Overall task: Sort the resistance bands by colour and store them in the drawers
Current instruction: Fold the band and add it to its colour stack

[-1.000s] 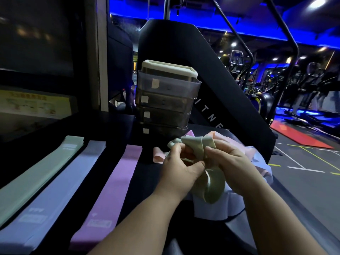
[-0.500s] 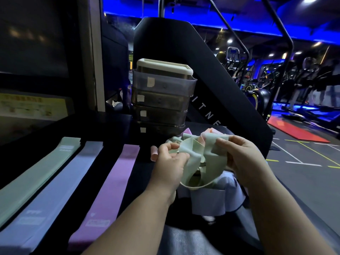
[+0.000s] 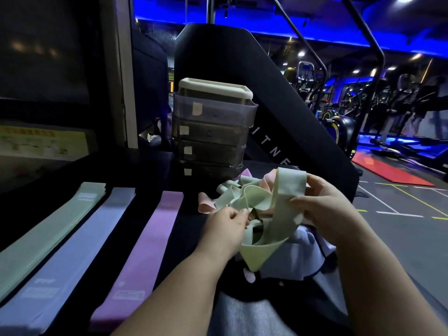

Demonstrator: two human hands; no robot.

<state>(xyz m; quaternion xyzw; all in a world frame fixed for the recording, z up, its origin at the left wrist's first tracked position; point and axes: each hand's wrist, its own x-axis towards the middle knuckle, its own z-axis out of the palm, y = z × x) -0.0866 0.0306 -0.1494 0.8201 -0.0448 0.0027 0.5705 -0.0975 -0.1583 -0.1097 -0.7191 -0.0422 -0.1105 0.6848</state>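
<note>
The drawer stack [image 3: 213, 132] stands just beyond, the flat green band [image 3: 48, 234] lies lengthwise well to your left, and the twisted green band [image 3: 288, 187] hangs between your right hand [image 3: 332, 209], gripping its top, and your left hand [image 3: 225, 229], nearer that side, pinching a fold.

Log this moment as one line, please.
left hand: pinches green band | right hand: grips green band | pile: under hands | three bands: flat at left | drawers: untouched

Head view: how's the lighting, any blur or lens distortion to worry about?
Head view: dim, blue ceiling strip lights tint the background. Head view: wide-angle stretch at the edges; far-right treadmills smeared. Head view: pale green fabric resistance band reasonably sharp; smoky plastic drawer stack dark.
</note>
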